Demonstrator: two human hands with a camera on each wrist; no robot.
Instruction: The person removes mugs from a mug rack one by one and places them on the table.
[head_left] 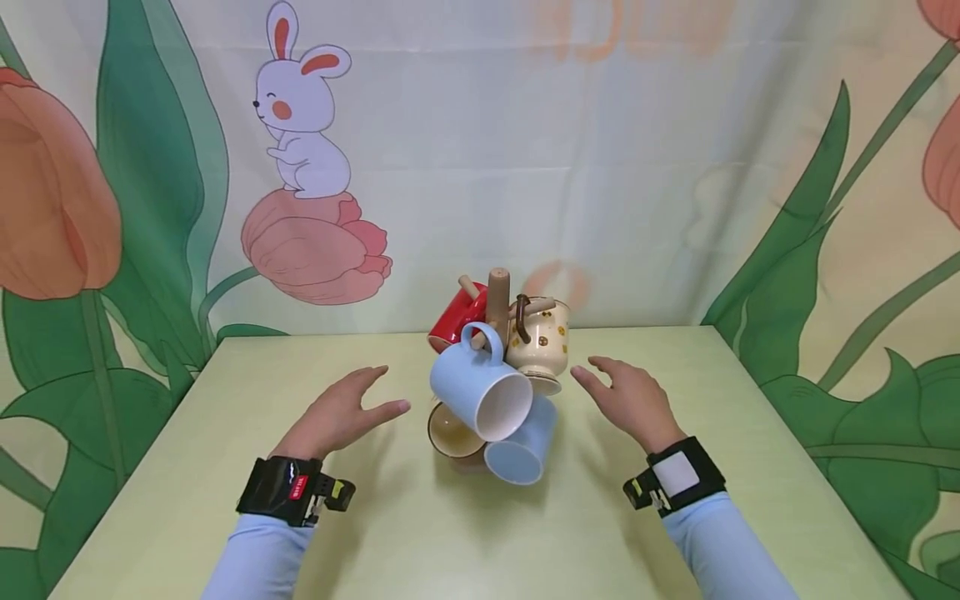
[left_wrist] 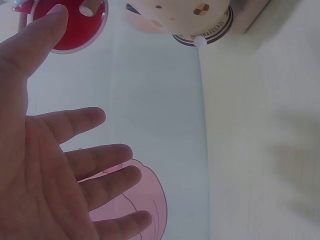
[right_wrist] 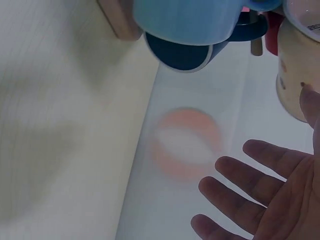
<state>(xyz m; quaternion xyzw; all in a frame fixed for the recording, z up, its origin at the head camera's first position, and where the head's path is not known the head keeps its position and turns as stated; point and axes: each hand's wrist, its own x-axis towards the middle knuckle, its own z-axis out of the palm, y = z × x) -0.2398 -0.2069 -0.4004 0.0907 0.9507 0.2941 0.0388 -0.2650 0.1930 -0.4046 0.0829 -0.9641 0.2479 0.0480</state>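
Note:
A wooden mug tree (head_left: pixel 498 296) stands mid-table with several mugs hanging from its pegs. At its upper left is a red mug (head_left: pixel 452 321); a cream mug with small printed motifs (head_left: pixel 546 340) and a brown handle hangs upper right. A light blue mug (head_left: pixel 459 379) tilts toward me in front. Below it hang another blue mug (head_left: pixel 538 423) and a cream mug with a dark rim (head_left: pixel 450 433). My left hand (head_left: pixel 337 414) hovers left of the tree, fingers extended and holding nothing. To the right, my right hand (head_left: pixel 633 402) is likewise spread, apart from the mugs.
The pale green table (head_left: pixel 225 433) ends at a hanging cloth backdrop (head_left: pixel 637 183) printed with a rabbit, tulips and leaves. In the right wrist view, a piece of the wooden base (right_wrist: pixel 122 20) shows beside the mugs.

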